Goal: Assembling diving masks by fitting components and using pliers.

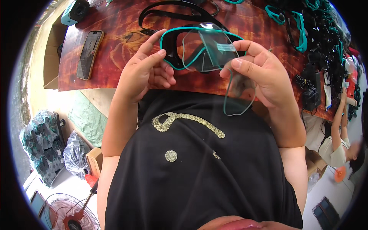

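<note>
A diving mask point(172, 43) with a teal rim and black skirt is in front of me at the table's near edge. My left hand point(149, 63) pinches its left side between thumb and index finger, other fingers curled below. My right hand point(255, 67) grips a clear lens-shaped sheet point(239, 100) that hangs below the fingers. Another clear pane with a pale strip, the clear lens point(214, 51), overlaps the mask's front by my right fingertips. Whether the two clear pieces are joined is hard to see. The black strap point(153, 12) loops behind the mask.
On the red-brown wooden table point(115, 42) lie a phone point(90, 54) and a small teal camera point(75, 11). Teal mask frames point(300, 32) and black parts pile up at the right. A co-worker point(341, 145) reaches in there. A fan point(71, 212) and bagged goods point(42, 147) stand at lower left.
</note>
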The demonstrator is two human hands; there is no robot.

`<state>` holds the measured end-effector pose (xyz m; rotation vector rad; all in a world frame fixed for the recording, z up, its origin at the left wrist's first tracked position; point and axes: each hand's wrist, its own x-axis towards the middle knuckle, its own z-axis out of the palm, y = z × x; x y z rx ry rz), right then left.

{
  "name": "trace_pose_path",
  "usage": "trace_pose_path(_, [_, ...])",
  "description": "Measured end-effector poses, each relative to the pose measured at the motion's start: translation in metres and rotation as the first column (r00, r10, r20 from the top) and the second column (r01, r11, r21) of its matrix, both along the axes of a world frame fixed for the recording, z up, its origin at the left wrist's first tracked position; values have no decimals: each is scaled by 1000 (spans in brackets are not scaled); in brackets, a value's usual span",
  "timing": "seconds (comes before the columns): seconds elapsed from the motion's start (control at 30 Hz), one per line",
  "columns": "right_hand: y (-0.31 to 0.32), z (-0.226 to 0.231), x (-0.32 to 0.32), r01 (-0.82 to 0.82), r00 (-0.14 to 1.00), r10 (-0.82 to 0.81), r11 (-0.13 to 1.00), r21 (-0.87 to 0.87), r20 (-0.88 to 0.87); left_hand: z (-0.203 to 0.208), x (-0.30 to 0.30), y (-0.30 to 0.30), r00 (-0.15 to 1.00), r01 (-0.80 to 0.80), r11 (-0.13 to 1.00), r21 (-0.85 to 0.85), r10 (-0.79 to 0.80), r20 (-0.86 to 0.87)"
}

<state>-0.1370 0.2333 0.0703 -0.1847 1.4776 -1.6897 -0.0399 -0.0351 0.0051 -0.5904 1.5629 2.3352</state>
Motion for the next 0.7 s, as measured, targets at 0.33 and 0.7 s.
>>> trace_pose_path(0.33, [-23,55,-17,-5,816,230,920,392,-530,-3,-6,8,996,18,999,-27,-20,-83])
trace_pose_path(0.7, [-29,40,-37,-124,862,312,894,431,-399,22,18,6,999,-8,997,72,5,35])
